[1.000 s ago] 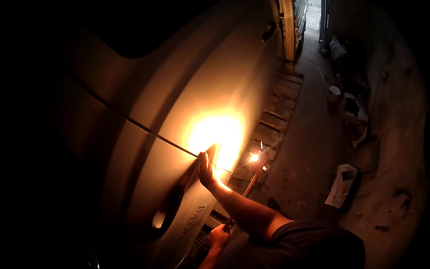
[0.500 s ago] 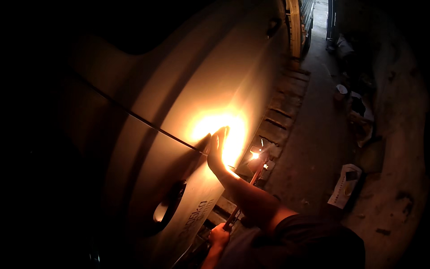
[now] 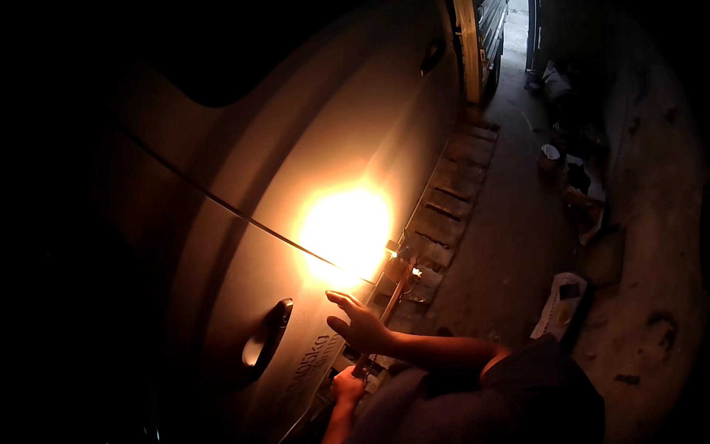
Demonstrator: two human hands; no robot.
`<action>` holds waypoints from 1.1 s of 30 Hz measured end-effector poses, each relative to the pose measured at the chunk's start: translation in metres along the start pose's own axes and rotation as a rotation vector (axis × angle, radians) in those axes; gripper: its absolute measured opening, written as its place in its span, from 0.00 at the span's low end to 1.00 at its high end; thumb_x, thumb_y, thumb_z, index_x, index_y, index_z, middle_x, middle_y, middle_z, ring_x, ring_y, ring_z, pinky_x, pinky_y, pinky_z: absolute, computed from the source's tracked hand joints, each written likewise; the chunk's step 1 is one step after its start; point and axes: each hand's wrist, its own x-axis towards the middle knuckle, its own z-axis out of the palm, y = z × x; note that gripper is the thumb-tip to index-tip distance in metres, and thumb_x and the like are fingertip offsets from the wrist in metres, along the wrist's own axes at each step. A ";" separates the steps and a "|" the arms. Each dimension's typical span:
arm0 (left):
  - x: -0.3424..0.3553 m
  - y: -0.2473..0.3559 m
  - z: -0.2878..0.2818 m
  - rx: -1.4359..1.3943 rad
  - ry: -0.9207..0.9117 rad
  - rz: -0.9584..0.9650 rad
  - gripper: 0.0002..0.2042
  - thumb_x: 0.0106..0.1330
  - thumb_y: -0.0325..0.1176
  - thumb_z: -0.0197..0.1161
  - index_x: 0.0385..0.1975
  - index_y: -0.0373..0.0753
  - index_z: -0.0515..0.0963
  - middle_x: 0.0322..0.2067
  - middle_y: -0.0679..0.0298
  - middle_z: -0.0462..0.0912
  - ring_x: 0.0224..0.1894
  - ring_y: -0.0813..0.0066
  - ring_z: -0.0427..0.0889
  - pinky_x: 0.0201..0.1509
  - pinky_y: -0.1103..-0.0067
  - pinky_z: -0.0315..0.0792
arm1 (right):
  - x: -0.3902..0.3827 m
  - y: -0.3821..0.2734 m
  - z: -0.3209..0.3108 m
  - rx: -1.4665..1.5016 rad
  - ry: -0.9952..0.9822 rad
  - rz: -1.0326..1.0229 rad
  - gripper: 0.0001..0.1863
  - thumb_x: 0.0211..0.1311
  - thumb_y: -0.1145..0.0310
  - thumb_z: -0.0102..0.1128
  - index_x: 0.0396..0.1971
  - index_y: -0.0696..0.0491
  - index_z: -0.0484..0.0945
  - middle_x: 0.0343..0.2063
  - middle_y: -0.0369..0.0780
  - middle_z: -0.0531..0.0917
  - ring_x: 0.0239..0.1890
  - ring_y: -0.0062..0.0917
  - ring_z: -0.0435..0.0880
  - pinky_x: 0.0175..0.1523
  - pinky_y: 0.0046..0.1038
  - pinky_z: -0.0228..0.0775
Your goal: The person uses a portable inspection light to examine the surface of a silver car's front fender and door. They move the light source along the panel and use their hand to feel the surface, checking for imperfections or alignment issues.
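While right hand (image 3: 361, 325) hovers spread by car door (image 3: 244, 244), left hand (image 3: 346, 385) grips lamp stick (image 3: 384, 311)

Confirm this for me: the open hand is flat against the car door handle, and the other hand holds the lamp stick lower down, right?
Not quite. In the head view the open hand hovers right of the door handle, not touching it. The other hand does grip the lamp stick lower down.

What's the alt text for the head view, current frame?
In a dark garage, a person's right hand hovers open, near a pale car door lit by a bright orange glow. The left hand grips a thin rod-like lamp below, and a dark door handle sits left of the hands.
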 end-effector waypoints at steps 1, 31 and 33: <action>-0.001 0.004 -0.002 -0.005 0.001 -0.005 0.15 0.59 0.51 0.65 0.39 0.50 0.84 0.34 0.60 0.86 0.40 0.55 0.84 0.44 0.63 0.75 | -0.008 -0.010 -0.014 0.058 -0.063 -0.056 0.20 0.68 0.64 0.56 0.56 0.56 0.72 0.49 0.47 0.79 0.49 0.34 0.81 0.56 0.32 0.72; -0.028 0.015 0.018 -0.103 0.045 -0.100 0.16 0.58 0.54 0.63 0.39 0.54 0.84 0.33 0.60 0.86 0.41 0.56 0.84 0.45 0.65 0.75 | -0.053 -0.001 -0.133 -0.030 -0.560 0.207 0.16 0.73 0.59 0.48 0.30 0.55 0.74 0.20 0.39 0.74 0.26 0.23 0.73 0.35 0.30 0.68; -0.030 0.014 0.019 -0.128 0.045 -0.087 0.16 0.58 0.54 0.63 0.39 0.53 0.84 0.33 0.59 0.85 0.40 0.56 0.84 0.44 0.65 0.75 | -0.051 -0.004 -0.135 -0.012 -0.548 0.194 0.13 0.73 0.61 0.49 0.33 0.55 0.73 0.21 0.40 0.75 0.27 0.23 0.74 0.36 0.31 0.69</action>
